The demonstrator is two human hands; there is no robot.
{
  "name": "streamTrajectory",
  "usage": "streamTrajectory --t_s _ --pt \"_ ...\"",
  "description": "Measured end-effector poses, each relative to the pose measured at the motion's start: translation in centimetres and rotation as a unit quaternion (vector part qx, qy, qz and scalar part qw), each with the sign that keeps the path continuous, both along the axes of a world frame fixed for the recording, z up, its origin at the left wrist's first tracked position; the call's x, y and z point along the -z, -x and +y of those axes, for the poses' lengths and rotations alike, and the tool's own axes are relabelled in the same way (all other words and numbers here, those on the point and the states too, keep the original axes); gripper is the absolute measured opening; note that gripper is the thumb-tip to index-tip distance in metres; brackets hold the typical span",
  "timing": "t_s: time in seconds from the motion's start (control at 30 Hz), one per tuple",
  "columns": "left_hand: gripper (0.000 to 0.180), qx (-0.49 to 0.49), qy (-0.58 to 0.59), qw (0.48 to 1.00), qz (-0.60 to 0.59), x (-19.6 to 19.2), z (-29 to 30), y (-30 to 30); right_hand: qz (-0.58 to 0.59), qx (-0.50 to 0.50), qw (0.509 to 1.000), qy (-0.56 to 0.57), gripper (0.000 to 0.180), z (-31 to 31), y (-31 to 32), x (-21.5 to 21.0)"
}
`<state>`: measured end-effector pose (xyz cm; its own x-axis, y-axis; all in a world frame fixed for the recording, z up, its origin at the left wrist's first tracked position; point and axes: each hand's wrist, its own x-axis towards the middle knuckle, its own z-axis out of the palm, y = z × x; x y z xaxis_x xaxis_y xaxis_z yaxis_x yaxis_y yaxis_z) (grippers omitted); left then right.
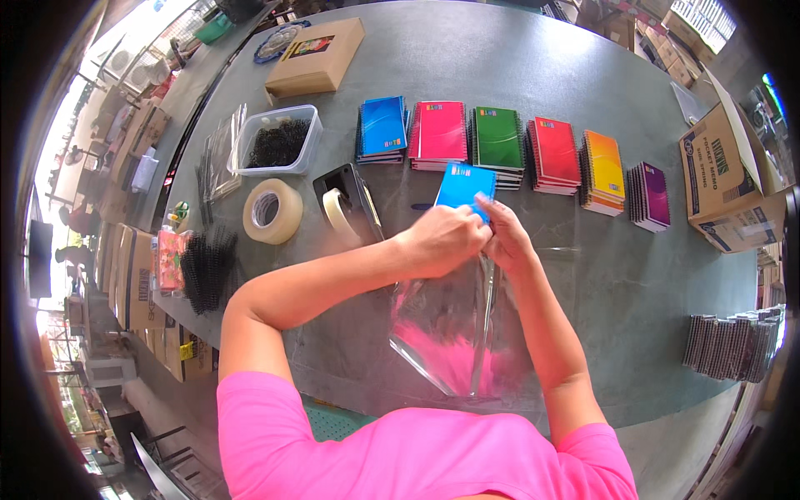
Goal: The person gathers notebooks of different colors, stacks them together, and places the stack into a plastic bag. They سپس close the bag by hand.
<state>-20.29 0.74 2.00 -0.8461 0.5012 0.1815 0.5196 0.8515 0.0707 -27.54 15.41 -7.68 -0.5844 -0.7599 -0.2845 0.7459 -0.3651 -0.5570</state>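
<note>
Both my hands meet in front of me over the table, at the mouth of a clear plastic bag (442,342). My left hand (442,240) is a closed fist on the bag's gathered edge. Beside it my right hand (508,237) pinches the same edge, its fingertips slightly blurred. From the hands the bag spreads toward my body, with pink showing through it. A blue spiral notebook (462,185) sticks out just beyond my fingers; whether they touch it I cannot tell. Behind it stand stacks of pink notebooks (437,133) and green notebooks (497,140).
Also in that row are blue (382,129), red (553,154), orange (602,169) and purple notebooks (650,196). Leftward lie a tape roll (273,212), a tape dispenser (342,196), a tub of black coils (279,143) and plastic sleeves (223,158). An open carton (725,179) stands right.
</note>
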Motion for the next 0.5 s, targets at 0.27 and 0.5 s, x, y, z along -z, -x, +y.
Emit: streamTrajectory --t_s 0.27,0.5 --pt "0.032 -0.142 0.093 0.985 0.013 5.6 -10.5 8.8 0.021 -0.036 0.988 -0.149 0.033 2.3 -0.3 0.0" --pt "0.035 -0.018 -0.401 0.914 -0.064 -1.4 -8.9 7.5 -0.099 -0.023 0.995 -0.003 0.053 7.2 0.6 -1.1"
